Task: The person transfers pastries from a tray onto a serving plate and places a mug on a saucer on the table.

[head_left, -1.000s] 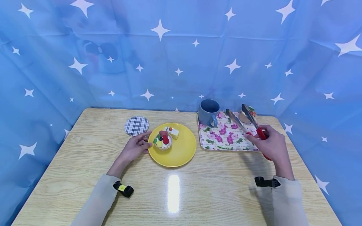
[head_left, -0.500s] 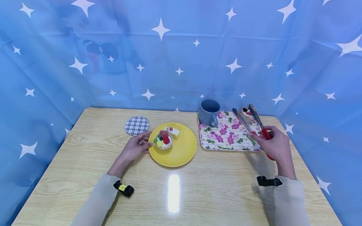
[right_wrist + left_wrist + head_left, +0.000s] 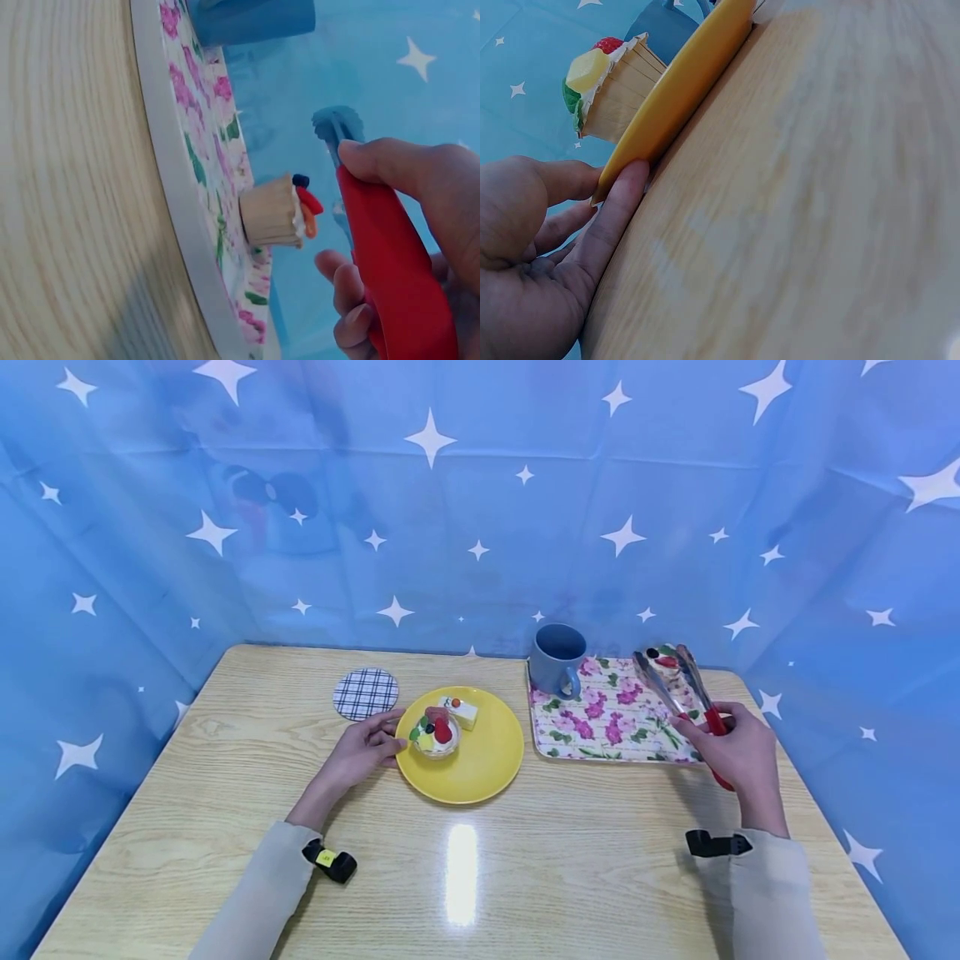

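My left hand (image 3: pixel 360 752) pinches the left rim of a yellow plate (image 3: pixel 491 764), which lies on the table. On the plate sit a fruit-topped cupcake (image 3: pixel 622 90) and a small white cake slice (image 3: pixel 465 716) with an orange dot. In my right hand (image 3: pixel 742 752) are red-handled metal tongs (image 3: pixel 386 255), their arms spread with nothing between the tips. From the head, the tips appear on either side of another fruit-topped cupcake (image 3: pixel 270 214) that stands upright on a floral tray (image 3: pixel 592 727). The right wrist view shows the tongs apart from that cupcake, above it.
A blue-grey mug (image 3: pixel 556 664) stands at the tray's back left corner. Left of the plate lies a round checked coaster (image 3: pixel 365 693). Behind the wooden table (image 3: pixel 360 877) hangs a blue curtain (image 3: pixel 480 502) with white stars.
My right hand has shifted right with the tongs, bringing their tips to either side of the tray's cupcake as the head sees it. The left hand stays at the plate's rim.
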Available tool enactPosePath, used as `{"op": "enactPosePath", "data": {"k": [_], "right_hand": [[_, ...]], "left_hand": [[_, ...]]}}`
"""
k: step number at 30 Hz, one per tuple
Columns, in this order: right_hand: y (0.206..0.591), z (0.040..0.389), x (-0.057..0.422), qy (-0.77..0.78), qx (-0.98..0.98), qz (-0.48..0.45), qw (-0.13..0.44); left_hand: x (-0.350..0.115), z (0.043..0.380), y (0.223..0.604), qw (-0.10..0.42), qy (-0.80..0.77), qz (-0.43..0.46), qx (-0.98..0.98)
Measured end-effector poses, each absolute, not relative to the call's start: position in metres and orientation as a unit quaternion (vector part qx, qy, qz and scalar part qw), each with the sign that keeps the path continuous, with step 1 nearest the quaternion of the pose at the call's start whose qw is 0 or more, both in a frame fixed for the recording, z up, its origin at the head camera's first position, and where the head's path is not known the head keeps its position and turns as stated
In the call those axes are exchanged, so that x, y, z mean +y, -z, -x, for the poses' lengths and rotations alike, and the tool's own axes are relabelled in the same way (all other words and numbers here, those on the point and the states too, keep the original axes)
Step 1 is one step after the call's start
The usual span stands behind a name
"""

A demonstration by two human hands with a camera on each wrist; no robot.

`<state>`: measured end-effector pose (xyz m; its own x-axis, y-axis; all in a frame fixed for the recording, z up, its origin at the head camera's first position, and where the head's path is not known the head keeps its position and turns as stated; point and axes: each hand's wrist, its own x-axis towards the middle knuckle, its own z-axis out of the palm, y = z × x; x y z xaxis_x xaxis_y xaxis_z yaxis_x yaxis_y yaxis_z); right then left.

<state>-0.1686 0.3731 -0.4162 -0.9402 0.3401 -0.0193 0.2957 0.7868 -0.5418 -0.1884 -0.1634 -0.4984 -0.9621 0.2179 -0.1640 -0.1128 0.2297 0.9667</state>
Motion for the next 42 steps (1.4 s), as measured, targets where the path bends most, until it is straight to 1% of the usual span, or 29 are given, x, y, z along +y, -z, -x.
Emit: {"op": "enactPosePath", "data": {"k": [7,15,27,42], "right_hand": [[0.421,0.170,0.382,-0.279,-0.941,0.187,0.034],[0.424,0.169,0.390,-0.274,-0.943,0.187,0.034],[0.432,0.176,0.398,-0.267,-0.940,0.210,0.009],[0.437,0.191,0.392,-0.264,-0.944,0.196,-0.007]], "left_hand": [[-0.162,0.189,0.500,0.135,-0.622,-0.033,0.770],[-0.161,0.189,0.499,0.135,-0.624,-0.032,0.769],[-0.161,0.190,0.497,0.139,-0.622,-0.025,0.770],[-0.164,0.189,0.497,0.139,-0.623,-0.031,0.769]]}}
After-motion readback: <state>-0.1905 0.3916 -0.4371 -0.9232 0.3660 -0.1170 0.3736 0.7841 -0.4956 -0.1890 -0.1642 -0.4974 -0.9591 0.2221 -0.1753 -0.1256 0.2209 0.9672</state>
